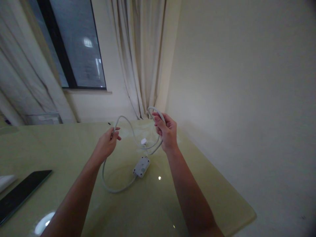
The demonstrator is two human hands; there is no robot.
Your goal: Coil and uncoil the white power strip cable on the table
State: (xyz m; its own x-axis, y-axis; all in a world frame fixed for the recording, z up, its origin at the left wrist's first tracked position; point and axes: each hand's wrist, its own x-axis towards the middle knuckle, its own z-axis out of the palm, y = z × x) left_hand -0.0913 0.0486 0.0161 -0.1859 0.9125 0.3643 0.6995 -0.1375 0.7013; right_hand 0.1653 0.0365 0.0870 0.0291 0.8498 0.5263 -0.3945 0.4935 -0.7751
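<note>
A white power cord point(130, 127) runs between my two hands above the table. My left hand point(108, 144) is closed around one stretch of it, with the thumb and fingers pinching the cord. In my right hand point(166, 130) the cord is gathered into a loop, which rises above the fingers and hangs below them. From my left hand the cord curves down to a small white power strip point(141, 167) lying on the table. Just beyond the strip is a white plug point(144, 141), close to the hanging cord.
The glossy yellow-green table point(118, 214) reflects ceiling lights. A dark flat tablet-like device point(22, 194) lies at the left, beside a white object point(7, 181). Curtains point(140, 56) and a window point(79, 42) are behind; a bare wall point(242, 98) runs along the right.
</note>
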